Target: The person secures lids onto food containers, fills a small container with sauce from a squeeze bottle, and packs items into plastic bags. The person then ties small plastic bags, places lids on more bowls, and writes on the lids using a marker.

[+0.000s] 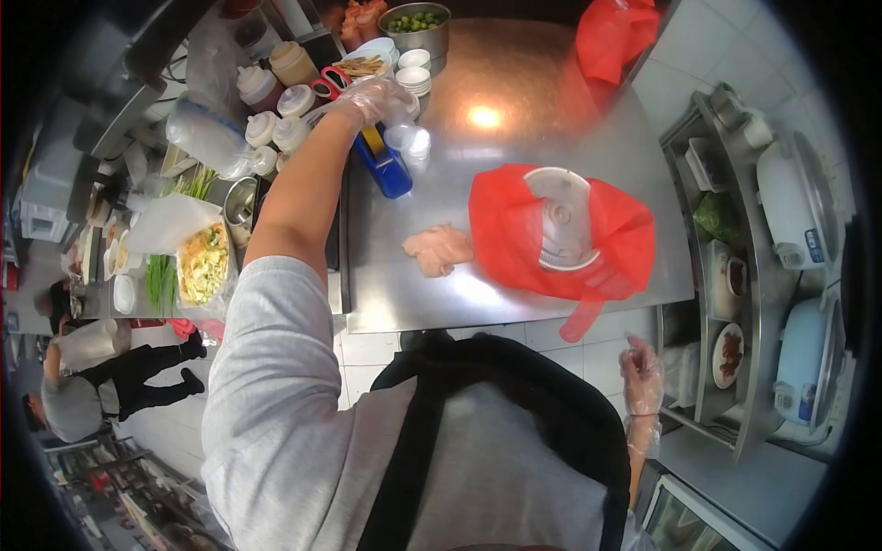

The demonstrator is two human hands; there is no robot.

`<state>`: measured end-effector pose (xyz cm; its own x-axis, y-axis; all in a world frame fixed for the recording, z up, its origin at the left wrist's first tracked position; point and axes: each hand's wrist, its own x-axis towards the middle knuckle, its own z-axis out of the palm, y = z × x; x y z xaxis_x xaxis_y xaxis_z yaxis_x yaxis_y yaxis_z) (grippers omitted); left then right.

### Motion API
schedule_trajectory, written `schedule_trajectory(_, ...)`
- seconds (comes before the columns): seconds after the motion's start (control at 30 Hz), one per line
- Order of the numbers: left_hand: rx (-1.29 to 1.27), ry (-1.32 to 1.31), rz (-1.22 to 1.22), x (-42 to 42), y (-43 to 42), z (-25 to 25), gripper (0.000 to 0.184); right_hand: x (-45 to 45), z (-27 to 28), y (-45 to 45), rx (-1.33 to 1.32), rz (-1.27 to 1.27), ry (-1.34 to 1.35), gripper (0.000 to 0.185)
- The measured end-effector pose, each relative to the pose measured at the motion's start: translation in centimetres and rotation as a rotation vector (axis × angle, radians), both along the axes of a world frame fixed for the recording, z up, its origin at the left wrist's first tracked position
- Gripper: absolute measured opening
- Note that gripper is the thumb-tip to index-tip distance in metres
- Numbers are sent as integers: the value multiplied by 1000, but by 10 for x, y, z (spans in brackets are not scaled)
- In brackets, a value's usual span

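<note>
My left hand (372,99), in a clear plastic glove, reaches over the back left of the steel table. It is beside red-handled scissors (331,83), small white cups (414,75) and a blue tape dispenser (386,167). Its fingertips are blurred, so any hold is hidden. Below it stand clear plastic cups (415,147). My right hand (642,376), also gloved, hangs past the table's front edge with curled fingers and nothing visible in them. On the table, a red plastic bag (505,234) surrounds a round white container (563,220). A crumpled pinkish piece (438,250) lies to its left.
Squeeze bottles (294,64) crowd the back left. A metal pot (418,32) of green fruit stands at the back. Another red bag (611,46) is at the far right corner. Shelving (726,230) stands right. At left are a food tray (204,262) and another person (83,395).
</note>
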<state>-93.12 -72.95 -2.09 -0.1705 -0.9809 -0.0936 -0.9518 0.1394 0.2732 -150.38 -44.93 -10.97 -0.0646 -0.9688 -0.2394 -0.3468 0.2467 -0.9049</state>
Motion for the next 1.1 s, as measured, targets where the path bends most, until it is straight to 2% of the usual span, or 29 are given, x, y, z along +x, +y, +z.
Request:
schedule_trajectory(0.07,-104,43,-96,15,-13,-14,45,1,2,0,2,-1,4,31)
schedule_trajectory(0.17,-102,76,34,24,-16,-21,45,1,4,0,1,-7,9,29)
schedule_trajectory(0.27,-102,432,63,43,-20,-28,41,7,18,0,29,70,106,26)
schedule_trajectory(0.3,-13,625,138,33,-3,-9,44,10,23,-2,49,139,152,26)
schedule_trajectory(0.4,-89,907,128,41,13,-20,44,40,42,-11,11,338,262,22)
schedule_trajectory(0.43,-92,893,184,39,24,-13,42,53,51,-15,-17,406,296,21)
schedule_trajectory(0.53,-137,1085,279,18,64,15,45,79,80,-34,-19,565,31,20)
schedule_trajectory(0.57,-191,1281,302,13,79,20,52,90,105,-42,-72,625,7,19)
schedule_trajectory(0.6,-171,1514,213,7,98,29,54,100,136,-53,-124,682,-15,18)
schedule_trajectory(0.7,-166,2066,18,-15,164,43,57,125,201,-101,-474,848,183,16)
schedule_trajectory(0.8,-283,2043,112,-21,243,46,65,183,234,-150,-820,796,472,20)
schedule_trajectory(0.83,-340,2030,179,-18,267,42,68,212,236,-168,-796,794,540,22)
schedule_trajectory(0.9,-419,1838,464,-9,313,35,67,272,229,-211,-717,865,665,26)
schedule_trajectory(0.97,-423,1978,372,13,353,15,67,326,197,-267,-571,964,721,30)
schedule_trajectory(1.0,-436,1986,472,20,373,13,67,350,163,-301,-480,988,718,31)
schedule_trajectory(1.07,-516,1989,597,32,407,10,68,387,73,-396,-546,1307,1049,27)
schedule_trajectory(1.1,-585,1986,626,38,421,8,69,403,47,-420,-484,1351,1098,27)
